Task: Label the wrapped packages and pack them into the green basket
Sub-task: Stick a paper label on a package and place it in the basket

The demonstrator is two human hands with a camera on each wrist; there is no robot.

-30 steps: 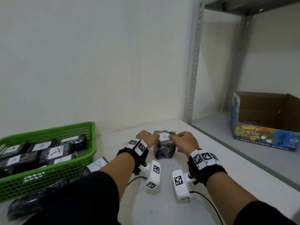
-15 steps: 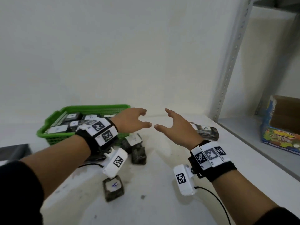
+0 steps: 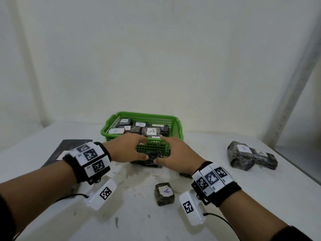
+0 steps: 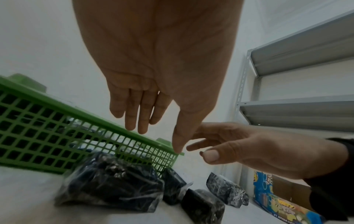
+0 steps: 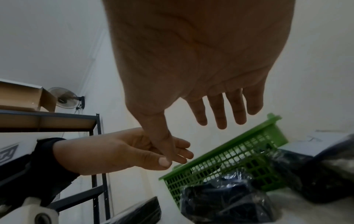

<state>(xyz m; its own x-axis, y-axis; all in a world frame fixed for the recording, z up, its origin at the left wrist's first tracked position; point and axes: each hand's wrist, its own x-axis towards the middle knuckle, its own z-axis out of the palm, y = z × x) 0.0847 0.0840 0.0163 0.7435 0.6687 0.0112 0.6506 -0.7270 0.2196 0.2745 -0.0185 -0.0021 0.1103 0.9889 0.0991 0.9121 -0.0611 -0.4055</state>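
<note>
The green basket (image 3: 111, 122) stands at the back of the white table and holds several dark wrapped packages with white A and B labels. Just before its front wall lies a dark wrapped package (image 3: 152, 158); no label shows on it. My left hand (image 3: 137, 146) and right hand (image 3: 169, 152) hover over it from either side, fingers spread and thumbs pointing down, holding nothing. The left wrist view shows my left hand (image 4: 153, 106) above that package (image 4: 111, 186), clear of it. From the right wrist, my right hand (image 5: 201, 106) also hangs above the package (image 5: 220, 201).
A small package labelled A (image 3: 164, 193) sits near me in the middle. Two labelled packages, B (image 3: 241, 153) and A (image 3: 264, 158), lie at the right. A dark flat sheet (image 3: 69, 148) lies at the left. A metal shelf upright (image 3: 295, 93) borders the right.
Both hands let go of the B-labelled package at the right, swung left with my head, and came down over the package in front of the basket.
</note>
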